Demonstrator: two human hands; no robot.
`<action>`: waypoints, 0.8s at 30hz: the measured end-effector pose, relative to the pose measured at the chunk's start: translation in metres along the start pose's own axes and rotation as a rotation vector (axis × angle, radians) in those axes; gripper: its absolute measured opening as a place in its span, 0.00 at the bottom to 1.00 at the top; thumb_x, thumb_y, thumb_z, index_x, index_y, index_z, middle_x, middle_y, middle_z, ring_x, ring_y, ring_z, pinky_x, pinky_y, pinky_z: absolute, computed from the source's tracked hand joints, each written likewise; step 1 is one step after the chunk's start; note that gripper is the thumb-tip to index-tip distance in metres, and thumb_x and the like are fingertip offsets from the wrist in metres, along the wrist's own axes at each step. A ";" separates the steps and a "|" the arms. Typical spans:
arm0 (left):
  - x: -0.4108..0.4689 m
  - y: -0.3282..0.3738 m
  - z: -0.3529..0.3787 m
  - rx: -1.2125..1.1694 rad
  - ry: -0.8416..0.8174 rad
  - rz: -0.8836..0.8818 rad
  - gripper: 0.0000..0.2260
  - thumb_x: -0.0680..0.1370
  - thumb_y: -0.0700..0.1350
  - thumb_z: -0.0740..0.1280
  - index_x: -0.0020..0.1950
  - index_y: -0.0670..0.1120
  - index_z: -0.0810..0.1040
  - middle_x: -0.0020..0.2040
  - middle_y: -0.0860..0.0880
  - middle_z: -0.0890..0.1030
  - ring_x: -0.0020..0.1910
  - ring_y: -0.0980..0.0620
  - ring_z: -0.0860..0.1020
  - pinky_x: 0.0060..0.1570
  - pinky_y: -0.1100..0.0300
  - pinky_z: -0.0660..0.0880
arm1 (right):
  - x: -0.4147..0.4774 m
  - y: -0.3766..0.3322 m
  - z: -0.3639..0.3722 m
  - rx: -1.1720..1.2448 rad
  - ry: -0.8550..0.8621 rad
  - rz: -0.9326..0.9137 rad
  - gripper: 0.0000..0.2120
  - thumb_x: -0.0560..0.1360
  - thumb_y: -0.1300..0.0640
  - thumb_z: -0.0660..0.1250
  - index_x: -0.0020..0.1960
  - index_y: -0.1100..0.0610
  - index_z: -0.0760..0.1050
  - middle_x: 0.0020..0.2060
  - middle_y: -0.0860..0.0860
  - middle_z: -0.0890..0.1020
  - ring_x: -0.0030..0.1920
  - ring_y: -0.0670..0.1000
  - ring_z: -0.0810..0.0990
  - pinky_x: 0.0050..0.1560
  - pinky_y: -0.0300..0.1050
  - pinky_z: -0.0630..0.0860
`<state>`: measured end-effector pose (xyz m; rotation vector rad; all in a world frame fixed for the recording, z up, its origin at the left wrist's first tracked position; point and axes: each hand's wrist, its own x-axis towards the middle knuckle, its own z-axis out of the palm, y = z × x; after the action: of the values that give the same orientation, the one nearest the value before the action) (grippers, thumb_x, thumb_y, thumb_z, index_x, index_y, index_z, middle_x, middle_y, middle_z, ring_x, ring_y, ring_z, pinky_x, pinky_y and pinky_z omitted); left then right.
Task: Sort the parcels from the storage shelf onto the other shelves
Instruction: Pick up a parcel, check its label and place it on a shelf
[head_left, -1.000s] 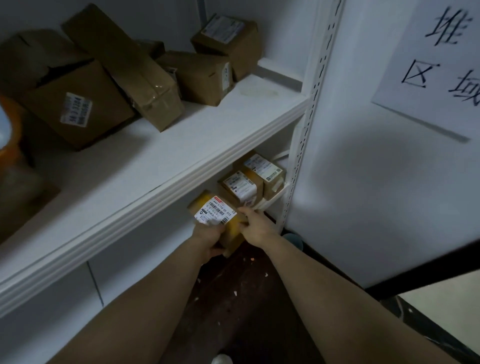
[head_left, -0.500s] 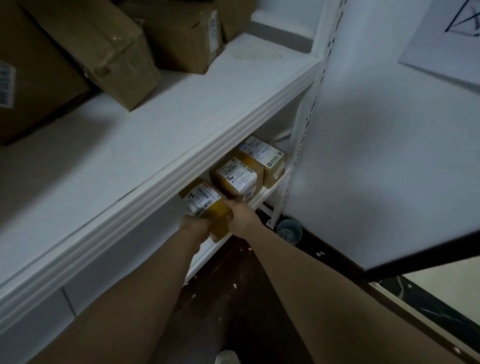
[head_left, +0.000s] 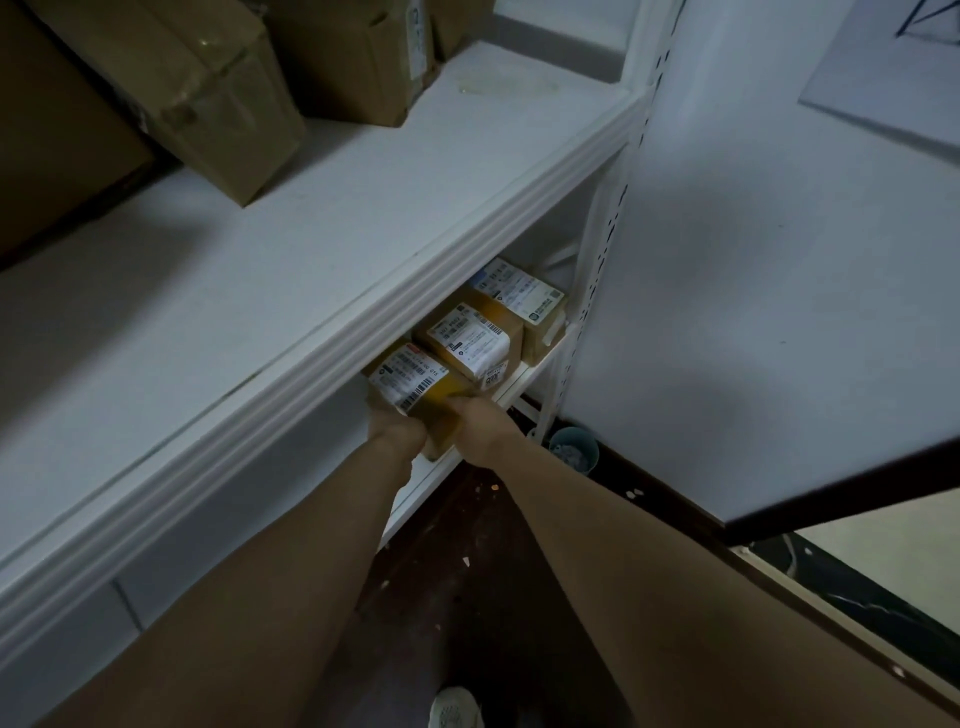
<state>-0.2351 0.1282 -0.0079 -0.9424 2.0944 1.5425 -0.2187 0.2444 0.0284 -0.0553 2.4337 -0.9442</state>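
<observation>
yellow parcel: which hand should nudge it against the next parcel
Left, probably. The left hand grips the outer side of the yellow parcel, free to push; the right hand sits on the side facing the neighbouring parcel.

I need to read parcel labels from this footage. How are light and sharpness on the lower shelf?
Head view: dim throughout, the lower shelf shadowed by the upper shelf; the barcode on the held parcel shows as stripes, its print too small and soft to read; no glare on the labels.
</observation>
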 end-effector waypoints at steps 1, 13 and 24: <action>-0.007 0.002 0.000 0.029 -0.004 -0.002 0.21 0.75 0.35 0.64 0.68 0.42 0.68 0.57 0.40 0.78 0.51 0.45 0.77 0.48 0.54 0.77 | -0.004 0.001 -0.002 -0.015 0.006 -0.010 0.17 0.78 0.63 0.60 0.66 0.64 0.72 0.65 0.61 0.71 0.65 0.61 0.71 0.66 0.52 0.69; -0.182 0.099 0.048 0.096 -0.197 0.132 0.14 0.78 0.29 0.56 0.63 0.34 0.71 0.34 0.43 0.67 0.27 0.50 0.64 0.19 0.64 0.65 | -0.118 -0.006 -0.126 -0.113 0.132 -0.049 0.16 0.76 0.66 0.60 0.60 0.61 0.79 0.57 0.58 0.80 0.60 0.58 0.77 0.58 0.46 0.74; -0.275 0.202 0.051 0.151 -0.021 0.451 0.12 0.76 0.30 0.62 0.33 0.39 0.68 0.30 0.41 0.71 0.27 0.48 0.69 0.24 0.61 0.68 | -0.177 -0.035 -0.235 -0.104 0.342 -0.206 0.12 0.75 0.65 0.62 0.52 0.58 0.81 0.49 0.56 0.83 0.51 0.56 0.80 0.54 0.48 0.77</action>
<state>-0.1868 0.2925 0.2917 -0.4142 2.4846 1.5500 -0.1858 0.4017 0.2769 -0.2003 2.8358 -0.9815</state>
